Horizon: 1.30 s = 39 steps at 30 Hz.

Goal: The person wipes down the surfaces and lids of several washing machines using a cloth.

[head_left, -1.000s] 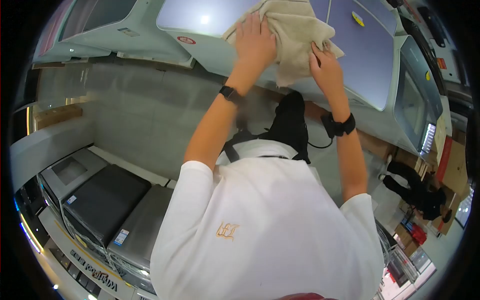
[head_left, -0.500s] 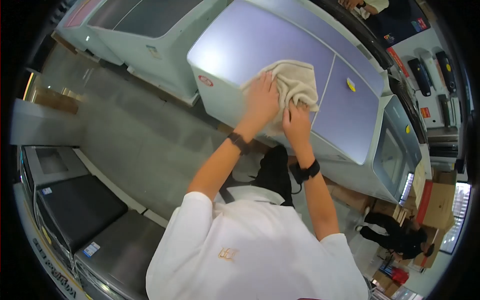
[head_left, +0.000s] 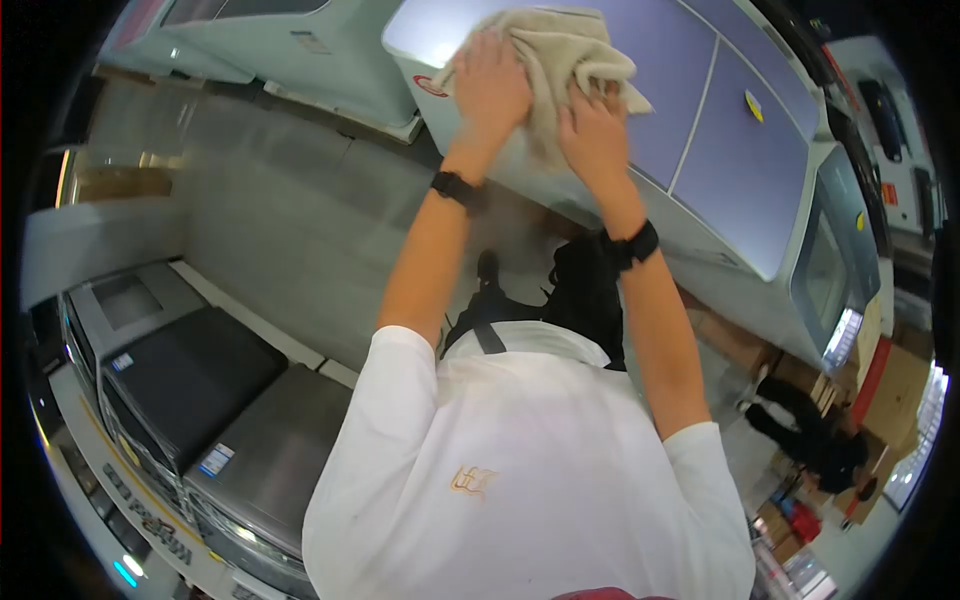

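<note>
A beige cloth (head_left: 555,55) lies bunched over the front edge of a large appliance with a lilac top panel (head_left: 760,180) and a pale side. My left hand (head_left: 492,90) presses flat on the cloth's left part, fingers stretched out, close to a red round sticker (head_left: 430,86). My right hand (head_left: 598,135) has its fingers bent into the folds at the cloth's right side. Part of the cloth hangs down between my hands. Both wrists wear black bands.
Dark boxy appliances (head_left: 195,385) stand in a row at lower left. Another pale appliance (head_left: 340,60) is at upper left, across the grey floor (head_left: 290,200). A person in dark clothes (head_left: 820,435) bends near cardboard boxes (head_left: 905,400) at right.
Both hands and the cloth have shifted left along the appliance edge, the left hand nearer the red sticker. My view has tilted, so the appliance sits higher in the picture.
</note>
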### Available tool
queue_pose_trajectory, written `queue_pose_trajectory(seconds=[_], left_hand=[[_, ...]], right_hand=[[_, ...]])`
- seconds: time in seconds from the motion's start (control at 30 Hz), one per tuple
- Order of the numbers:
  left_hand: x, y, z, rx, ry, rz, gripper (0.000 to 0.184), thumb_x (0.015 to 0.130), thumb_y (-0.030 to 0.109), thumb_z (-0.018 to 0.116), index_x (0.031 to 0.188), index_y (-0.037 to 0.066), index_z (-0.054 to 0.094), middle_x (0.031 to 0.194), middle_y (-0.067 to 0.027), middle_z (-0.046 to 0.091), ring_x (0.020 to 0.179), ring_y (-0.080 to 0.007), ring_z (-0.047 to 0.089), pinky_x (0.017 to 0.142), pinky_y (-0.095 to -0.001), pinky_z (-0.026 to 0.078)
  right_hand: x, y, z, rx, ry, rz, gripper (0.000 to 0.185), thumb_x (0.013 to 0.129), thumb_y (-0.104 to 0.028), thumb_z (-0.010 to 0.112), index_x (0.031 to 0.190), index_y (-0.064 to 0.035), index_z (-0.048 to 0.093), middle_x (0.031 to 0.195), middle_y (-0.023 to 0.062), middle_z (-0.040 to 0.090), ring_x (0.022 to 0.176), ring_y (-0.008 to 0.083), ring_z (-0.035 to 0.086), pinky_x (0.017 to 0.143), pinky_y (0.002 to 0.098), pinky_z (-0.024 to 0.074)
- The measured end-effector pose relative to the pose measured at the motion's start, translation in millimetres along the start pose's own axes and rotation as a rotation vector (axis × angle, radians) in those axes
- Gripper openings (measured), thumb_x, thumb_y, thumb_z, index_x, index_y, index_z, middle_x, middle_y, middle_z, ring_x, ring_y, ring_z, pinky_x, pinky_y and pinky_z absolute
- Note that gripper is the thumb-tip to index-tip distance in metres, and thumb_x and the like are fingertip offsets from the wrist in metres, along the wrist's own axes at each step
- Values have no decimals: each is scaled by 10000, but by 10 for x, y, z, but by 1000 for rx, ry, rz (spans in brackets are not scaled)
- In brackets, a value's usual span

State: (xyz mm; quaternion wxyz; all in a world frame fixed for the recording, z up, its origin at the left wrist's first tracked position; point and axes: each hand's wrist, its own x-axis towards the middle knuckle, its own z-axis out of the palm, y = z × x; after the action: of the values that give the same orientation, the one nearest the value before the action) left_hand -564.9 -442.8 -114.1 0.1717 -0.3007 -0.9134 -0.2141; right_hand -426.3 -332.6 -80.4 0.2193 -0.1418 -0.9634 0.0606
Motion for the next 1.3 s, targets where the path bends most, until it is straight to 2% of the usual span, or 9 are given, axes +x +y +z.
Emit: queue_pose_trajectory(seconds=[0.1,0.2,0.37,0.4,0.67,0.77,0.97,1.17,1.3], left_hand=[[136,-85,19,16,15,8,576,1048,318,505,1564,65,470,1635,-153,439,1543,-325,353,1263,-529,228],[52,2,42,26,50,13,599,1036,319,526,1567,50,462,1619,-187,450,1534,-349,362,1252,-548,238],[-381,439,-109,95,73,-3,660,1006,347,564,1570,23,449,1597,-247,452,1517,-390,382,1232,-603,248],[-376,497,-94,96,45,-25,676,1005,370,556,1574,22,444,1603,-227,455,1522,-392,375,1229,-618,243],[240,329,148,118,-97,84,692,1044,397,482,1616,27,363,1657,-195,389,1573,-357,289,1254,-612,188],[155,315,152,110,-114,104,692,1056,411,461,1627,37,343,1658,-195,387,1570,-364,293,1251,-613,191],[8,378,-11,141,-179,186,689,1073,432,407,1646,61,308,1666,-200,369,1575,-383,268,1256,-605,180],[292,332,8,85,-239,230,681,1076,431,392,1645,66,309,1668,-188,369,1573,-380,273,1254,-606,189],[197,308,-18,55,-229,250,669,1067,406,430,1627,50,342,1670,-194,364,1571,-384,275,1254,-609,186]], right_hand=[[13,-67,36,-41,15,12,527,1001,-275,608,1479,-55,577,1502,293,530,1447,513,417,1202,577,318],[-224,60,-153,82,-45,-64,563,986,-268,629,1502,-56,549,1520,299,505,1448,514,414,1194,585,324],[-654,288,-509,115,-60,135,604,956,-263,660,1506,-43,540,1467,330,534,1452,504,412,1186,589,333],[-723,337,-527,89,-59,184,615,947,-265,667,1504,-37,541,1447,339,548,1455,504,410,1186,587,335],[-386,370,-184,-210,33,182,596,987,-445,595,1537,-222,538,1534,221,532,1485,442,398,1191,603,319],[-527,377,-132,-132,84,136,600,973,-434,620,1516,-185,558,1544,208,521,1472,425,414,1190,581,331],[-943,565,-451,-165,99,303,554,968,-376,636,1458,-121,607,1538,195,528,1448,406,437,1159,536,372],[-476,656,-290,-279,186,395,532,957,-374,644,1440,-151,633,1522,180,551,1406,437,460,1129,559,388],[-487,459,-259,-213,174,273,526,943,-356,673,1441,-190,634,1501,167,569,1408,454,450,1125,578,391]])
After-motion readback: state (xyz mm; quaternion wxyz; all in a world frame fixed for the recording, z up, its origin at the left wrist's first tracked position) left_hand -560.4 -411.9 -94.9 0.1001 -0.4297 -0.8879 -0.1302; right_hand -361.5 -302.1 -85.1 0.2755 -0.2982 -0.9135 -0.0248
